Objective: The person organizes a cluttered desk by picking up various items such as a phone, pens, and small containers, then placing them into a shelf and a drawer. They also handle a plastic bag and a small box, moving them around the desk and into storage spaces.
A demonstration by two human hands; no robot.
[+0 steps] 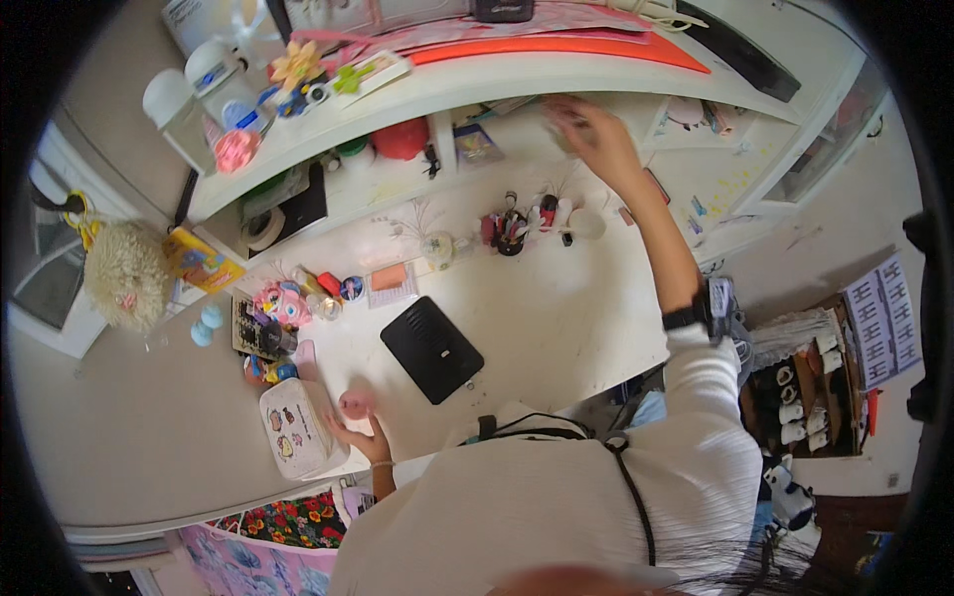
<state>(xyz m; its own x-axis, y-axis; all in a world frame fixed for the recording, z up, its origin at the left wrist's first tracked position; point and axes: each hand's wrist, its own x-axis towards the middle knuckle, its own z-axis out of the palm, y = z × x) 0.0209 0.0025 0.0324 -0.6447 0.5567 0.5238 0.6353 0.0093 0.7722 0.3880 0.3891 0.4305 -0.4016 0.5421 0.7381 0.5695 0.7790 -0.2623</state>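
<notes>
My right hand (pixel 588 134), smeared by motion, reaches up into the open shelf (pixel 636 111) above the desk; whether it holds anything does not show. Down at the desk's left, my left hand (pixel 366 442) has its fingers apart, close beside a round pink object (pixel 355 402). A white zip case with small cartoon prints (pixel 298 429) stands just left of that hand. Between my two arms, a flat black tablet-like slab (pixel 432 350) lies on the white desk (pixel 542 328).
A dark pen holder (pixel 511 233) and a small glass vase (pixel 437 250) stand along the desk's back. Toys, including a pink figurine (pixel 282 302), crowd its left side. A fluffy cream plush (pixel 127 276) hangs at far left. Bottles (pixel 174 104) line the upper shelf (pixel 328 129).
</notes>
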